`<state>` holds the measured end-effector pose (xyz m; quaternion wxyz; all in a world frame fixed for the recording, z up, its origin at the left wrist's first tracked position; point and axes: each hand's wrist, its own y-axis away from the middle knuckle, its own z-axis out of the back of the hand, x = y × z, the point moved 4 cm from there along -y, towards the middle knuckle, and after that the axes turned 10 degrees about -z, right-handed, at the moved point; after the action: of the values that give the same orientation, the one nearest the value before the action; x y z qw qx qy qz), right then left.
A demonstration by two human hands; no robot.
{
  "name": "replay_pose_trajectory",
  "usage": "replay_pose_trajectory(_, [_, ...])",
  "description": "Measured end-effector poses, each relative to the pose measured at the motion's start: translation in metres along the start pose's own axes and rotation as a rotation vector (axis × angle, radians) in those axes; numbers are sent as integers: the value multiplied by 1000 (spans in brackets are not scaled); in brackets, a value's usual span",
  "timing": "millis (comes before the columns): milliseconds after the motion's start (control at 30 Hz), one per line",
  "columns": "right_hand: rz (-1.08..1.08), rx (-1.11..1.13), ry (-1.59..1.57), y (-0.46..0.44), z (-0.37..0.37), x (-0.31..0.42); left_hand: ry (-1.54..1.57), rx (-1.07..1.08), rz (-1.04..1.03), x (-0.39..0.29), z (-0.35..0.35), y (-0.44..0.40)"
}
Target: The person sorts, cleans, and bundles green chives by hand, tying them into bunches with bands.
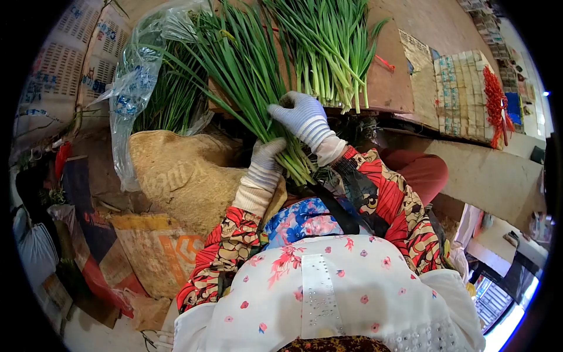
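Left grip (268, 154) snug around green stalks (249, 88), right grip (300, 117) half-open at their edge

One left hand (270, 152) and one right hand (304, 116), two in all, are near centre. One held bunch of greens (251, 76) is at 11 o'clock, one pile of greens (328, 53) towards 12:30, one plastic bag (138, 88) at 10, one sack (170, 170) at 9, one cluster of red strands (495, 105) past 2.
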<state>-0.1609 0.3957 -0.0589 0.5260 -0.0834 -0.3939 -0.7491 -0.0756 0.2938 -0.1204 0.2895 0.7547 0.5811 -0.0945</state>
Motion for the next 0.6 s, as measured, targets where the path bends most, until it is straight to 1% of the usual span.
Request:
replay_pose_trajectory(100, [16, 15, -11, -6, -3, -7, -48, -6, -16, 2, 5, -1])
replay_pose_trajectory(167, [127, 5, -285, -10, -3, -12, 45, 44, 48, -1, -2, 1])
replay_pose_trajectory(200, [131, 7, -282, -8, -1, -13, 47, 43, 43, -1, 0, 0])
replay_pose_trajectory(267, [100, 79, -546, -1, 2, -19, 101, 52, 44, -1, 1, -1])
replay_pose_trajectory(300, [106, 70, -603, 2, 2, -21, 104, 49, 40, -5, -5, 0])
replay_pose_trajectory(367, [102, 42, -648, 12, 5, -21, 386, -3, 6, -15, -23, 2])
replay_pose_trajectory(400, [95, 10, -695, 15, 7, -22, 385, -4, 6, -14, -24, 2])
replay_pose_trajectory(467, [114, -11, -673, 17, 6, -23, 323, -72, -48, -13, -22, 0])
replay_pose_trajectory(500, [122, 29, -729, 20, 5, -22, 339, -121, -3, -12, -18, 0])
replay_pose_trajectory(567, [130, 68, -786, 24, 7, -20, 342, -105, 27, -8, -11, -1])
replay_pose_trajectory(600, [90, 119, -810, 27, 8, -19, 346, -89, 56, -7, -10, -1])
